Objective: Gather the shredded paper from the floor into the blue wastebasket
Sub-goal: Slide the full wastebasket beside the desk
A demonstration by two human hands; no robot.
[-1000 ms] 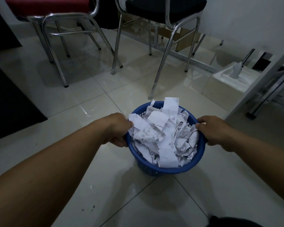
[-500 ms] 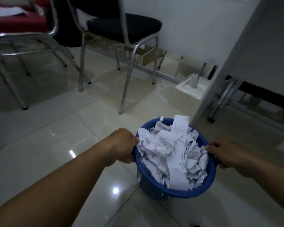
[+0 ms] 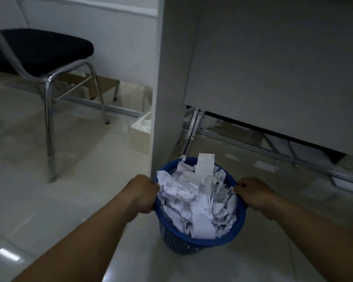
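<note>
Blue plastic wastebasket (image 3: 222, 240) — round, lattice-walled — sits between 2 hands: left hand (image 3: 144, 193) and right hand (image 3: 254, 193) grip its rim; crumpled white shredded paper (image 3: 196, 197) fills it.

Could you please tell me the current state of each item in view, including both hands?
blue wastebasket: roughly upright, heaped full, held at its rim on both sides.
shredded paper: piled in the wastebasket, some pieces standing above the rim.
left hand: grips the rim's left side.
right hand: grips the rim's right side.
chair: standing upright, black seat unoccupied.
</note>
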